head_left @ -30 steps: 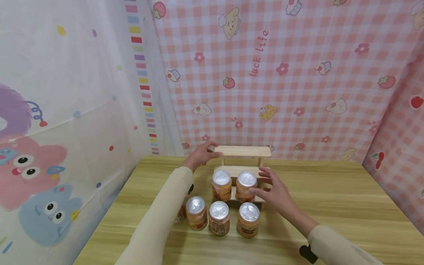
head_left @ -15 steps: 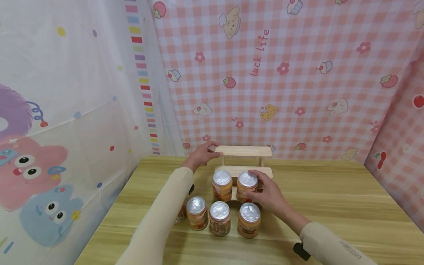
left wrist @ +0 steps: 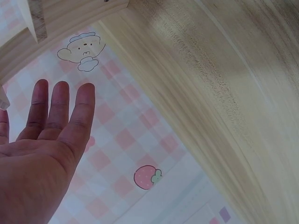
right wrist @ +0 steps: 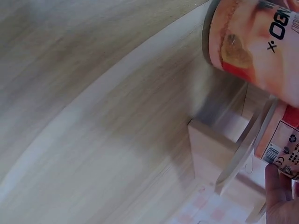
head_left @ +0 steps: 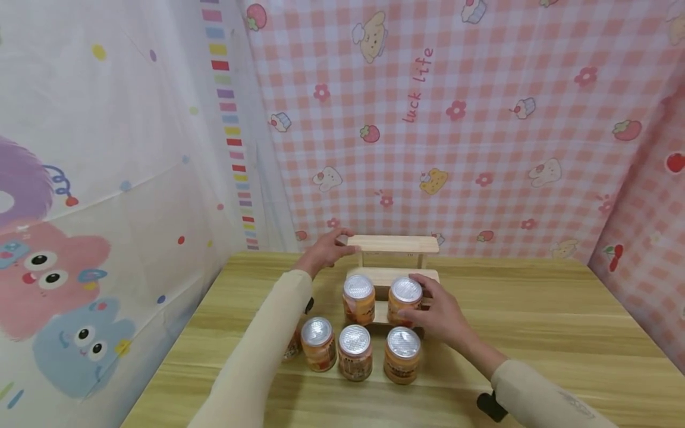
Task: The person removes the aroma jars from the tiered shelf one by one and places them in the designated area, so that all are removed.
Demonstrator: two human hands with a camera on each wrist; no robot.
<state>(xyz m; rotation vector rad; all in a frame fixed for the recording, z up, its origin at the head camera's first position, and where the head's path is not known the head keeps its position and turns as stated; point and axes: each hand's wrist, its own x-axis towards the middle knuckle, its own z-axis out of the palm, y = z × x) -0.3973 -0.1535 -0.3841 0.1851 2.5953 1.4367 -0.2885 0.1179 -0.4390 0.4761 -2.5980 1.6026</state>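
Note:
A small tiered wooden shelf (head_left: pixel 393 244) stands at the back of the table. My left hand (head_left: pixel 325 249) grips the left end of its top board, thumb in front; in the left wrist view several of that hand's fingers (left wrist: pixel 85 100) are straight. On the lowest tier, my right hand (head_left: pixel 441 312) holds a silver-lidded jar (head_left: pixel 402 304) by its right side. To its left on that tier stands a similar orange jar (head_left: pixel 359 302). In the right wrist view, fingertips touch the held jar's label (right wrist: pixel 286 147) near the barcode.
In front of the shelf, several more jars stand on the wooden table (head_left: pixel 535 333): a right one (head_left: pixel 402 359), a middle one (head_left: pixel 355 356), a left one (head_left: pixel 318 348), and another partly hidden by my left sleeve (head_left: pixel 267 333). A pink checked cloth (head_left: pixel 481 148) hangs behind.
My right hand has come in from the right and closed on the right-hand jar, which has since shifted slightly to the right. The left hand stays on the shelf.

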